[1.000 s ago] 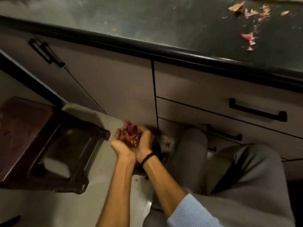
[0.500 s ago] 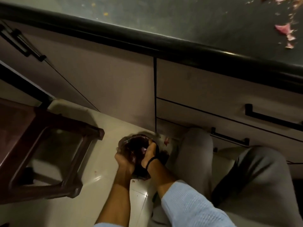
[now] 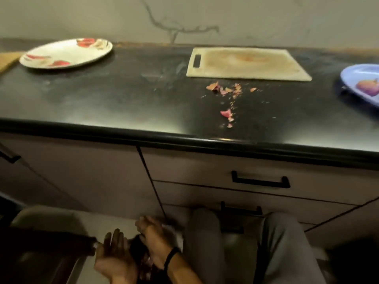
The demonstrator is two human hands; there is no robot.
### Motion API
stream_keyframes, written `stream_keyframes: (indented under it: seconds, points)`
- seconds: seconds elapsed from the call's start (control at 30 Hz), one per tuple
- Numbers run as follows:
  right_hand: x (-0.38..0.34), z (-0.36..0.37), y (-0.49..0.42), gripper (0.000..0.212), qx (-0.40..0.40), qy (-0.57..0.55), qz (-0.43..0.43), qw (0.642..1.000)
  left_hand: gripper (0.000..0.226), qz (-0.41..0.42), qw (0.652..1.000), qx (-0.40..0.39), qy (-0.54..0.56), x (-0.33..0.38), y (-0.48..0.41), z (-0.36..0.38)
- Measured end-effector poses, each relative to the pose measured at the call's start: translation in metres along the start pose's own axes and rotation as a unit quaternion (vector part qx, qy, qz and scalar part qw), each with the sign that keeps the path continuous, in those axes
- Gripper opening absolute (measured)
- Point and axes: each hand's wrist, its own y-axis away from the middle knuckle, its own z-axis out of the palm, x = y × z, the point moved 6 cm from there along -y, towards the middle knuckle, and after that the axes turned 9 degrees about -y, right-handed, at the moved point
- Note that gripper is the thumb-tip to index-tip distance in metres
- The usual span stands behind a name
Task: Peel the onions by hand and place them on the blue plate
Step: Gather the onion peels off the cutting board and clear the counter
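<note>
A peeled purple onion [image 3: 368, 86] is lying on the round blue plate [image 3: 352, 75] at the right of the black surface [image 3: 102, 99] while, low by the floor [image 3: 61, 219], the left hand [image 3: 114, 258] is spreading empty fingers [image 3: 117, 237] and the right hand [image 3: 153, 237] is showing no readable hold, seemingly shedding peel before gathering the loose papery scraps [image 3: 224, 89].

hands: peels gone | left hand [image 3: 114, 257], right hand [image 3: 153, 237] parted | view: raised to countertop [image 3: 123, 103]
</note>
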Motion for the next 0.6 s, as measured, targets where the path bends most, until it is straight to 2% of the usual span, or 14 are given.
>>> stream_keyframes:
  seconds: [0.03,0.1,0.13,0.2,0.23,0.3,0.37,0.47,0.53,0.6]
  points:
    - [-0.018,0.002,0.007,0.012,-0.023,0.020,-0.031,0.999,0.050,0.030,0.999,-0.011,0.027,0.013,0.001,0.011]
    - [-0.068,0.003,0.032,0.013,-0.057,0.023,-0.107,0.992,0.052,0.099,0.994,-0.050,0.008,0.040,0.019,0.043]
    - [-0.099,0.003,0.052,0.016,-0.079,0.033,-0.173,0.981,0.061,0.136,0.988,-0.076,0.002,0.055,0.035,0.064]
    - [-0.163,0.000,0.104,0.027,-0.106,0.057,-0.322,0.939,0.078,0.216,0.964,-0.152,0.020,0.087,0.076,0.105]
    - [-0.193,-0.003,0.134,0.031,-0.115,0.064,-0.394,0.909,0.078,0.259,0.947,-0.191,0.010,0.101,0.094,0.124]
    - [-0.248,-0.021,0.181,0.032,-0.092,0.066,-0.489,0.865,0.069,0.287,0.920,-0.266,-0.003,0.116,0.124,0.172]
    - [-0.295,-0.047,0.206,0.028,-0.039,0.074,-0.532,0.843,0.057,0.292,0.898,-0.329,-0.029,0.123,0.149,0.223]
    - [-0.355,-0.097,0.216,0.027,0.103,0.116,-0.558,0.815,0.055,0.260,0.869,-0.413,-0.083,0.117,0.168,0.294]
    - [-0.387,-0.129,0.207,0.033,0.186,0.165,-0.523,0.815,0.057,0.256,0.859,-0.425,-0.125,0.110,0.172,0.334]
    - [-0.408,-0.159,0.186,0.039,0.237,0.223,-0.457,0.828,0.059,0.271,0.844,-0.425,-0.184,0.099,0.167,0.368]
